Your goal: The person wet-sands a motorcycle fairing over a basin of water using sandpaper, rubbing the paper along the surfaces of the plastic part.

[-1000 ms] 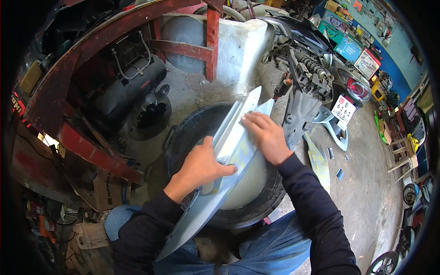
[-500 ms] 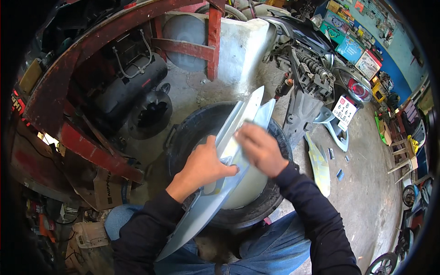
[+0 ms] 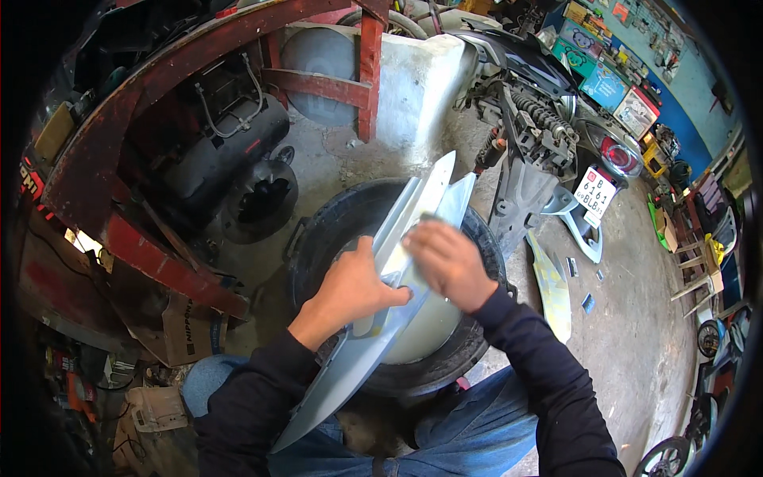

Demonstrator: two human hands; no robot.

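Tub [image 3: 441,377] under panel [image 3: 338,381], motorcycle [image 3: 548,119] beyond

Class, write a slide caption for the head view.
Left hand and right hand on a pale panel over a black tub.

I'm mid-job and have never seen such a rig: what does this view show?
There is no machine: these are a person's two bare hands, seen from above by a fisheye camera worn on the head, so edges look bent. The left hand holds a long, pointed, pale blue-grey, plastic-looking panel, slanted above a round black tub holding cloudy liquid. The right hand is at the panel's upper part; whether it pinches something is hard to tell. On the grey concrete floor lie a curved, pale yellowish panel and a small blue piece.
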